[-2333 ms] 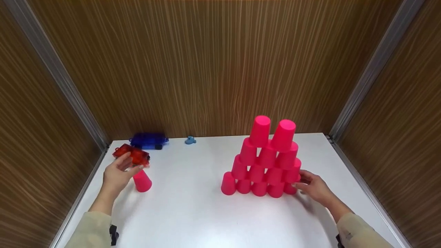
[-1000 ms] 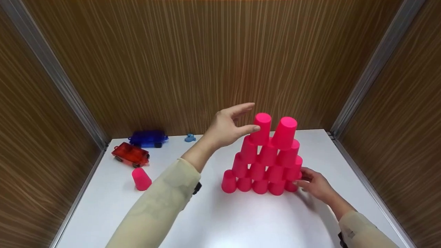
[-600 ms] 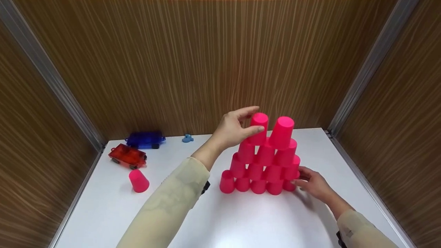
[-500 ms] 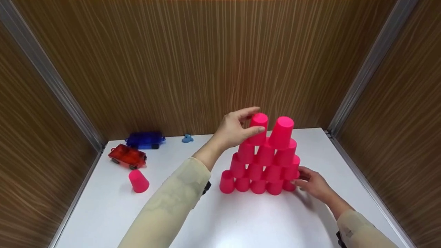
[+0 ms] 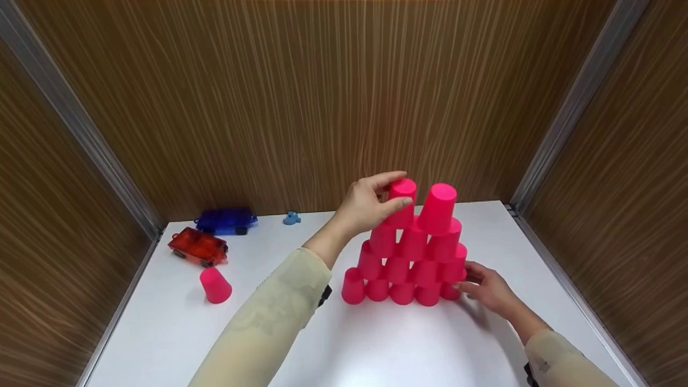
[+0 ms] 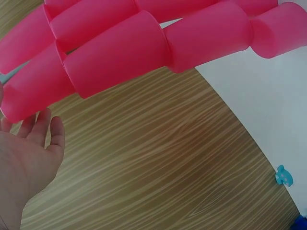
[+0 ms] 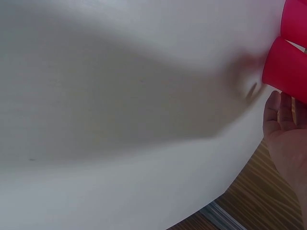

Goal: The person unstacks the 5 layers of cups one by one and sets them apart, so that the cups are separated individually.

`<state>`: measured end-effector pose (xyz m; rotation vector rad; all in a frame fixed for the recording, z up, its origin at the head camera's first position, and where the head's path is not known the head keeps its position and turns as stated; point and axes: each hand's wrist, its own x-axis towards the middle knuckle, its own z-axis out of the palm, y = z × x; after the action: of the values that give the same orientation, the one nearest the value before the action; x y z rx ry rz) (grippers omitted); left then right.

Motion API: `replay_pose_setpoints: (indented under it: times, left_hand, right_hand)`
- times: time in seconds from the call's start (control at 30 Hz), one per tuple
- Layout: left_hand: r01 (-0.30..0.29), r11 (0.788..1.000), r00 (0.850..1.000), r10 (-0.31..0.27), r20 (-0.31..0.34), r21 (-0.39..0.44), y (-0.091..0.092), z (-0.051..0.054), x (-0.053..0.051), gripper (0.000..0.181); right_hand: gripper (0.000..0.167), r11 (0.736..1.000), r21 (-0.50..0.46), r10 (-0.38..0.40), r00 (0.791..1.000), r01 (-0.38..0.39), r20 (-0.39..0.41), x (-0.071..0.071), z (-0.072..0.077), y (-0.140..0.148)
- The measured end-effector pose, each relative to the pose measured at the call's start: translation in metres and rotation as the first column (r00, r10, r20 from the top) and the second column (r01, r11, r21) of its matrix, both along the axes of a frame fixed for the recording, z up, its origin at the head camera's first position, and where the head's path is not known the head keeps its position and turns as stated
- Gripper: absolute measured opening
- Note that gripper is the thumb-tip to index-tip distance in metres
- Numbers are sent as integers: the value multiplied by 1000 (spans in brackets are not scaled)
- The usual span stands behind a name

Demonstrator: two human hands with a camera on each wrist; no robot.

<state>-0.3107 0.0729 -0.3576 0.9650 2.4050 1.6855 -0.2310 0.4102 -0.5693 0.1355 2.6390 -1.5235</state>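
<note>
Upside-down pink cups (image 5: 413,245) stand in a stepped stack right of the table's middle, with two cups on the top row. My left hand (image 5: 364,205) holds the top-left cup (image 5: 400,219), thumb in front and fingers behind it. The left wrist view shows that hand's fingertips (image 6: 57,128) at the cup's side. Low on the right of the stack, my right hand (image 5: 492,289) has its thumb and fingers around the bottom-right cup (image 5: 450,291). In the right wrist view its fingers (image 7: 272,112) lie against a cup. One loose pink cup (image 5: 216,286) stands upside down at the left.
A red transparent toy cart (image 5: 198,246) and a blue one (image 5: 226,221) sit at the back left of the white table (image 5: 408,344). A small blue figure (image 5: 291,217) lies near the back wall (image 5: 322,107). Wood-grain panels enclose the sides.
My left hand has moved from above the loose cup at the left across to the top-left cup and taken hold of it. The right hand stays beside the stack.
</note>
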Motion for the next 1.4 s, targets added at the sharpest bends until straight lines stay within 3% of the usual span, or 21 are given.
replay_pose_setpoints:
  times: [0.4, 0.6, 0.93, 1.4]
  left_hand:
    - [-11, 1000, 1000, 11, -8, 7, 0, 4, 2, 52]
    - [-17, 1000, 1000, 17, -20, 11, -9, 9, 4, 53]
    - [-46, 999, 997, 46, -67, -2, -36, 19, 4, 56]
    - [-136, 990, 986, 138, -97, 22, -89, 10, 8, 53]
  right_hand:
    - [66, 1000, -4, 9, 1000, -9, -8, -1, -2, 1]
    - [67, 1000, 1, 2, 1000, -2, 10, -2, -1, 0]
    - [64, 1000, 25, -4, 1000, 4, -6, 0, 0, -1]
    - [67, 1000, 2, 1, 1000, -1, -21, 1, -1, -1]
